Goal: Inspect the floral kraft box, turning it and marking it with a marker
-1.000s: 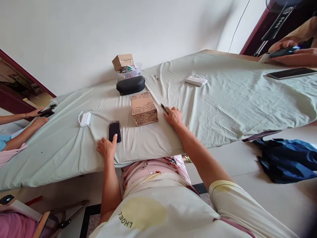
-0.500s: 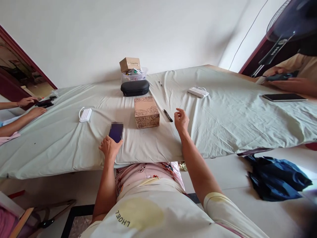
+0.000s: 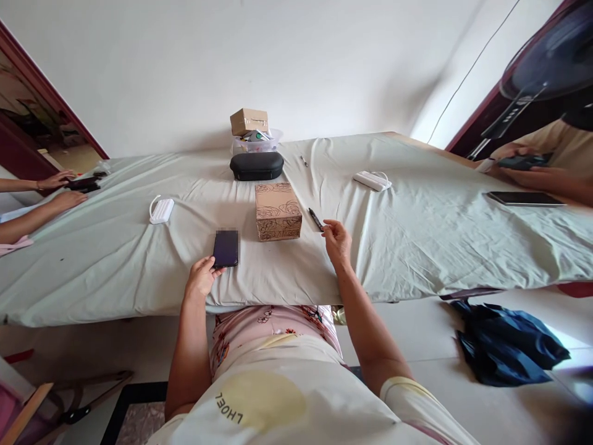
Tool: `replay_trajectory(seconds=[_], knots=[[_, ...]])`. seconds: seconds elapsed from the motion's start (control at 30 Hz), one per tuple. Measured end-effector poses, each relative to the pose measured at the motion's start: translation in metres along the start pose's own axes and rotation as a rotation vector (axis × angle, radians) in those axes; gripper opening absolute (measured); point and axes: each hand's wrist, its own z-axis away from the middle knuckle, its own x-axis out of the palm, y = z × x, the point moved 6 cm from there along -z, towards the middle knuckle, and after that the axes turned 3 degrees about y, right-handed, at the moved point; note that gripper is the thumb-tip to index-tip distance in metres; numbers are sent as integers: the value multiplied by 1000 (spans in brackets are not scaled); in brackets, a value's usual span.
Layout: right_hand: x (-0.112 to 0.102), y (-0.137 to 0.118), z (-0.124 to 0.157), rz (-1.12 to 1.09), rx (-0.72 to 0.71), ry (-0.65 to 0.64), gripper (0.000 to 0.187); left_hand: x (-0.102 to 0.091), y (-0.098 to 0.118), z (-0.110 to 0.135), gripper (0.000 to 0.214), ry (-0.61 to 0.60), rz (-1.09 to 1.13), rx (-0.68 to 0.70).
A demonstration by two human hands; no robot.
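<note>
My left hand [image 3: 201, 276] is closed on the lower left edge of a dark smartphone [image 3: 226, 249], thumb on top and fingers underneath. The phone is low over the cloth or resting on it; which, I cannot tell. My right hand [image 3: 336, 242] pinches the near end of a black marker pen [image 3: 315, 219] that lies slantwise on the cloth. Between the hands stands a brown cardboard box [image 3: 278, 213] with dark scribbled rose-like line patterns, just left of the pen.
Behind the box lie a black zip case [image 3: 256, 166] and a plastic basket [image 3: 248, 146] topped by a small carton [image 3: 249, 122]. White power banks lie left [image 3: 162, 211] and right [image 3: 372, 180]. A thin pen [image 3: 304, 161] is farther back. Other people's hands occupy both table ends; a tablet [image 3: 525, 198] lies right.
My right hand has come left and nearer, onto the marker's near end. My left hand's grip has shifted to the phone's lower left edge. The view has turned slightly.
</note>
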Motion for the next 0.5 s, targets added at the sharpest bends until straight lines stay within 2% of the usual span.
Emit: replay_trajectory(seconds=[0.17,0.3,0.4,0.5], knots=[[2,1,3,-68,30,-31,28,7,-2,5,38,-52,0,-27],[5,-2,16,-109,44,-117,29,9,-3,17,49,-35,-13,63],[10,-8,40,-160,75,-197,31,21,-2,39,57,-103,17,137],[22,-17,79,-239,118,-359,41,43,-2,64,59,-218,16,145]])
